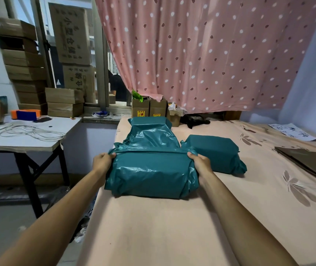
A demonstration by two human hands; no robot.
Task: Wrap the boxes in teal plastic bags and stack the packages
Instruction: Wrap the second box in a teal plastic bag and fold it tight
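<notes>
A box inside a teal plastic bag [151,173] lies on the peach-covered table in front of me. The bag's loose open end [149,131] trails away toward the far side. My left hand [103,161] grips the package's far left corner, and my right hand [201,162] grips its far right corner, both pinching the plastic along the fold. A second, fully wrapped teal package [216,152] lies flat just to the right, touching the first.
Flattened brown cardboard [310,162] lies at the right edge, a written paper sheet [293,131] behind it. Small cartons [149,108] stand at the table's far end under a pink curtain. A white side table [28,135] with cable and stacked boxes [26,66] is at the left.
</notes>
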